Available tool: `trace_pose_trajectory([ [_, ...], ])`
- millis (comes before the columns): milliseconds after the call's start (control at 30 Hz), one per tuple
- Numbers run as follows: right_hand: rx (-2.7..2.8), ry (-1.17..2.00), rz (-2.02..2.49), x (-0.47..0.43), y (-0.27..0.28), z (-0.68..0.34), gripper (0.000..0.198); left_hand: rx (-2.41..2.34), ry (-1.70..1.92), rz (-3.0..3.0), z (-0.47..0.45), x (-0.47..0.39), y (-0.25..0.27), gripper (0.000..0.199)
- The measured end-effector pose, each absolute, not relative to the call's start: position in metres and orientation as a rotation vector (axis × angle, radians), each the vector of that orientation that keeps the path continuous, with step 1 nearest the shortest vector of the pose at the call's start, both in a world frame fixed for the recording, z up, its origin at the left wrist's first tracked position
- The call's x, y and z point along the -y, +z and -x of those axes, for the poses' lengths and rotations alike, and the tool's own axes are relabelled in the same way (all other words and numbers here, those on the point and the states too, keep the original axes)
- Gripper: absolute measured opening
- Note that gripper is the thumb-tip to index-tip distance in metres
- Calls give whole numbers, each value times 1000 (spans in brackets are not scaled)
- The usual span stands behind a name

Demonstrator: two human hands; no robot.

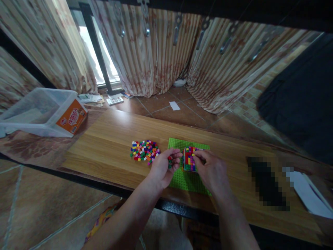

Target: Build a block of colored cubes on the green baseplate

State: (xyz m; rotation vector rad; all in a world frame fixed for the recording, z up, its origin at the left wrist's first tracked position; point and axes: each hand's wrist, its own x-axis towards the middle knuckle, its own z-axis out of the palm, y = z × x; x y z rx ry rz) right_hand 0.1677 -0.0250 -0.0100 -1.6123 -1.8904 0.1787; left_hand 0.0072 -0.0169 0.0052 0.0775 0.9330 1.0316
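Apparently the left hand (pixel 163 167) curls around loose bricks (pixel 169 158); the right hand (pixel 212 168) touches the brick block (pixel 189 160) on the baseplate (pixel 182 182), its pinch unclear; uneven pressing could split the block.

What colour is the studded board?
The studded board is bright green, best seen in the head view.

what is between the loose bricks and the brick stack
The left hand, partly over the green board, plus a strip of tabletop, in the head view.

Left hand (pixel 163 167) loosely cupped — right hand (pixel 212 169) pinched.
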Motion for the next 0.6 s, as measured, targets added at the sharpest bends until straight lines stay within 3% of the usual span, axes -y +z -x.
trace_pose_trajectory([
  [467,1665,362,1706,25,-15,-171,23,-926,1045,-60,-5,17,6,12],
  [600,1613,271,1715,25,-11,-175,28,-917,1049,-57,-5,16,6,12],
])
